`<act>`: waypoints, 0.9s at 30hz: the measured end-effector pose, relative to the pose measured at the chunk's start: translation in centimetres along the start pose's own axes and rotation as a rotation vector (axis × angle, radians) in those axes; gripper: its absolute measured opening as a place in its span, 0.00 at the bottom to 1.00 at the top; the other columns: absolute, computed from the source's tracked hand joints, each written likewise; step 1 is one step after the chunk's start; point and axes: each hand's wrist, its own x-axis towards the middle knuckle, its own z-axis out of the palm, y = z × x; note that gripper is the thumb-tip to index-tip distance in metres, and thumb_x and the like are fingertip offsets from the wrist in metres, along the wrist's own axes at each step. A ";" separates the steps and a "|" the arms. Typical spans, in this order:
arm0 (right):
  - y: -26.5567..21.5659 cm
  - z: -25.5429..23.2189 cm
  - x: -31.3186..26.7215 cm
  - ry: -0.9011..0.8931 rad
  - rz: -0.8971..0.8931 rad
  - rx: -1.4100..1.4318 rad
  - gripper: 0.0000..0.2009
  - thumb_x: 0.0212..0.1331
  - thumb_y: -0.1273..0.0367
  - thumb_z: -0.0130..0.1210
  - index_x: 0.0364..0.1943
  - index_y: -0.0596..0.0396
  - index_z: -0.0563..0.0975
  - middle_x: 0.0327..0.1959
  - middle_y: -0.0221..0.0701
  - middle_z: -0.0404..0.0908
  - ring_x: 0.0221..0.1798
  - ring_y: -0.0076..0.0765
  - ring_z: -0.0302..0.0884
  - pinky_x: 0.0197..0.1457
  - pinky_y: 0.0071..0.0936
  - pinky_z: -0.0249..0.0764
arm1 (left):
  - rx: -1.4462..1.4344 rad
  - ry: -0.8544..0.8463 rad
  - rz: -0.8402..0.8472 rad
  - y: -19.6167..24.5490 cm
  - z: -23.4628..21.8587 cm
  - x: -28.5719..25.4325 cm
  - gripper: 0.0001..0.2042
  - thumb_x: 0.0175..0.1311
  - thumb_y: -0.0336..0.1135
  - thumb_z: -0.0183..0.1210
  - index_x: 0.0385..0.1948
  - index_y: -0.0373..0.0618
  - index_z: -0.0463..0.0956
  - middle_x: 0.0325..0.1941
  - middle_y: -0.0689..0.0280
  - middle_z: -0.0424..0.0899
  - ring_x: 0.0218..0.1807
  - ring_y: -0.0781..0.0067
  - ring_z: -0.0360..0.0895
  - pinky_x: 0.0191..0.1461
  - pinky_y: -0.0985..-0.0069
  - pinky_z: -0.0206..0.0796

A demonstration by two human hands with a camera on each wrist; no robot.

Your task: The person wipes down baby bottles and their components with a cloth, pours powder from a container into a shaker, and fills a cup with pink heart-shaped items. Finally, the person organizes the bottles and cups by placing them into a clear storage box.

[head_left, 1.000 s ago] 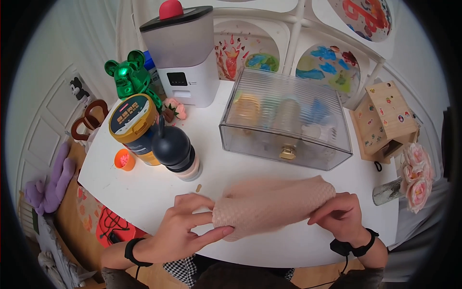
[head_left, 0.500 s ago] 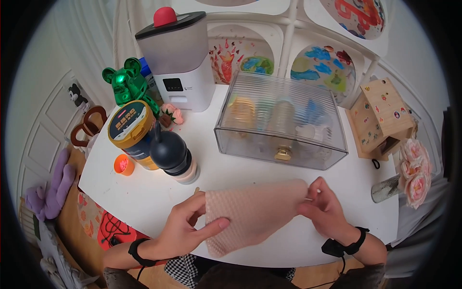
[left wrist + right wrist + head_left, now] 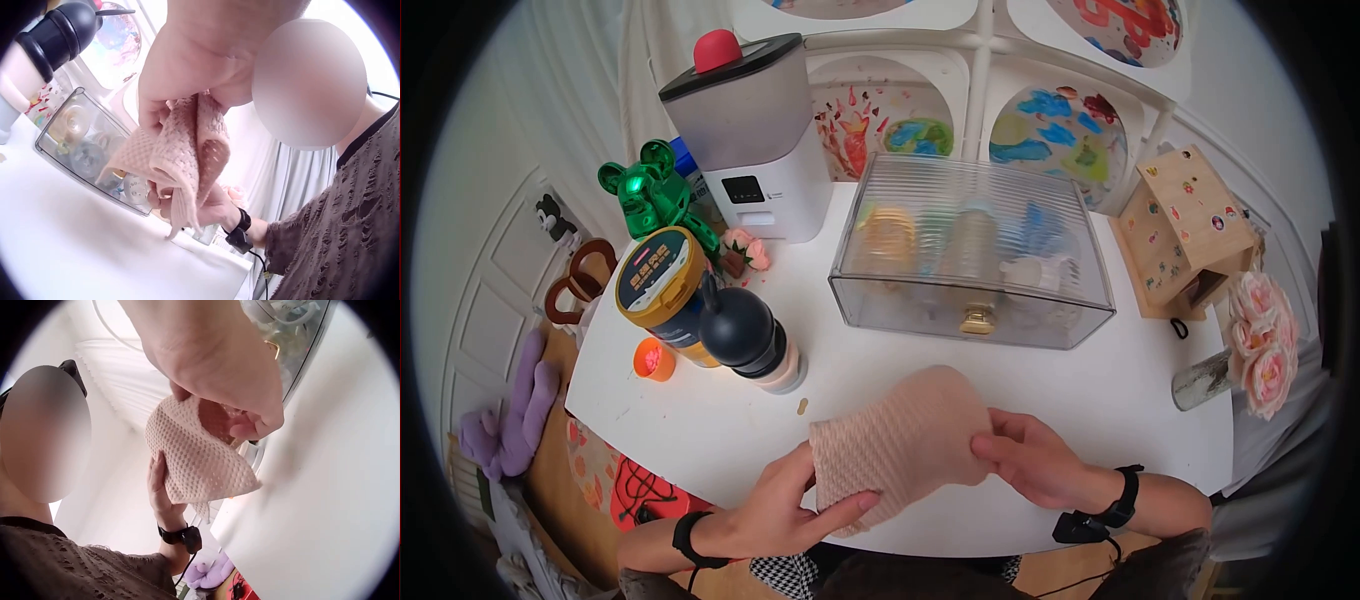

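Note:
A pink textured cloth (image 3: 910,440) is held between both hands above the front of the white table. My left hand (image 3: 785,505) pinches its left end, thumb on the near face and fingers behind. At the right edge, my right hand (image 3: 1035,460) grips the cloth between thumb and fingers. The left wrist view shows the cloth (image 3: 181,147) hanging in loose folds below the left hand (image 3: 194,69). In the right wrist view the cloth (image 3: 194,456) bulges open near the right hand (image 3: 219,369), with the left hand (image 3: 161,494) on its other side.
Behind the hands stands a clear lidded box (image 3: 975,255) with a gold latch. A dark round-topped bottle (image 3: 745,335), a yellow-lidded tub (image 3: 662,285) and an orange cup (image 3: 654,360) are at the left. The wooden house (image 3: 1185,235) and flower vase (image 3: 1200,382) are at the right.
The right hand has moved left, closer to the left hand, and the cloth between them has gone from stretched wide to shorter and bunched. The head view has shifted slightly.

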 end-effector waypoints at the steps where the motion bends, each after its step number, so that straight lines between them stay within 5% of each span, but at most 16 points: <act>1: 0.1 -0.2 -0.2 0.002 -0.001 0.001 0.26 0.69 0.70 0.60 0.68 0.63 0.67 0.55 0.36 0.82 0.53 0.31 0.81 0.57 0.31 0.78 | 0.001 -0.013 -0.003 0.2 0.0 0.0 0.34 0.66 0.34 0.68 0.68 0.33 0.59 0.60 0.54 0.78 0.62 0.67 0.78 0.62 0.69 0.72; 3: 0.1 -0.8 -0.8 -0.084 -0.074 -0.009 0.24 0.69 0.68 0.61 0.66 0.62 0.72 0.56 0.34 0.83 0.54 0.27 0.81 0.60 0.29 0.76 | 0.001 -0.025 -0.005 0.2 0.2 0.3 0.34 0.67 0.34 0.67 0.69 0.33 0.57 0.60 0.54 0.78 0.62 0.66 0.78 0.62 0.68 0.73; 7: -0.4 -1.2 -1.3 -0.064 -0.193 -0.174 0.21 0.67 0.70 0.62 0.61 0.63 0.74 0.57 0.36 0.83 0.55 0.31 0.82 0.61 0.31 0.77 | -0.238 -0.088 -0.284 -0.2 1.0 1.2 0.34 0.70 0.33 0.64 0.67 0.33 0.48 0.56 0.53 0.80 0.55 0.67 0.81 0.57 0.73 0.75; 10: 0.0 -1.4 -1.1 0.065 -0.236 -0.178 0.19 0.68 0.70 0.62 0.60 0.62 0.76 0.53 0.34 0.85 0.52 0.27 0.82 0.56 0.28 0.78 | -0.345 -0.165 -0.486 -2.0 1.0 1.2 0.34 0.71 0.33 0.63 0.63 0.33 0.44 0.54 0.52 0.80 0.51 0.70 0.83 0.53 0.76 0.77; 12: 0.2 -1.1 -0.9 0.169 -0.171 -0.444 0.14 0.70 0.66 0.60 0.52 0.63 0.78 0.43 0.30 0.86 0.41 0.20 0.81 0.46 0.23 0.79 | -0.356 -0.206 -0.574 -3.1 0.9 1.1 0.33 0.71 0.33 0.63 0.61 0.33 0.43 0.53 0.52 0.80 0.49 0.72 0.83 0.52 0.78 0.77; 16: -0.6 -3.7 0.0 0.250 -0.104 -0.639 0.12 0.70 0.67 0.59 0.46 0.63 0.78 0.37 0.30 0.86 0.35 0.21 0.80 0.39 0.23 0.77 | -0.013 -0.227 -0.628 -2.7 0.3 1.0 0.36 0.70 0.38 0.64 0.62 0.31 0.42 0.51 0.48 0.79 0.47 0.66 0.84 0.50 0.75 0.77; 18: -0.9 -5.1 0.6 0.283 -0.302 -0.694 0.09 0.68 0.69 0.58 0.41 0.63 0.77 0.34 0.32 0.85 0.33 0.22 0.80 0.37 0.23 0.77 | 0.148 -0.236 -0.636 -2.7 -0.1 0.6 0.37 0.70 0.41 0.64 0.62 0.29 0.44 0.52 0.43 0.78 0.48 0.60 0.84 0.52 0.71 0.77; 20: -2.3 -4.5 0.5 0.317 -0.298 -0.737 0.08 0.66 0.70 0.58 0.42 0.62 0.76 0.33 0.34 0.85 0.33 0.27 0.82 0.38 0.25 0.78 | 0.690 -0.117 -0.275 -3.5 0.0 -0.3 0.39 0.66 0.47 0.67 0.63 0.29 0.52 0.59 0.40 0.71 0.60 0.45 0.76 0.59 0.61 0.72; 21: -3.1 -3.8 0.2 0.346 -0.346 -0.910 0.10 0.65 0.70 0.59 0.45 0.61 0.75 0.36 0.36 0.85 0.33 0.31 0.82 0.39 0.28 0.78 | 0.691 -0.116 -0.275 -3.3 -0.1 -0.1 0.39 0.66 0.47 0.67 0.63 0.29 0.52 0.59 0.40 0.71 0.60 0.45 0.76 0.59 0.61 0.72; 23: -4.1 -2.8 0.2 0.369 -0.396 -1.085 0.12 0.64 0.70 0.60 0.48 0.60 0.75 0.38 0.39 0.84 0.34 0.36 0.83 0.40 0.31 0.79 | 0.838 -0.143 0.045 -2.7 -0.3 0.7 0.40 0.60 0.50 0.70 0.66 0.36 0.60 0.68 0.41 0.63 0.70 0.40 0.66 0.67 0.54 0.65; 27: -4.8 -1.6 0.8 0.330 -0.579 -1.470 0.19 0.62 0.69 0.60 0.55 0.58 0.71 0.47 0.45 0.79 0.38 0.51 0.82 0.44 0.42 0.79 | 0.814 -0.365 0.158 -3.2 0.2 0.8 0.42 0.58 0.51 0.71 0.71 0.46 0.60 0.74 0.46 0.59 0.76 0.35 0.54 0.74 0.50 0.56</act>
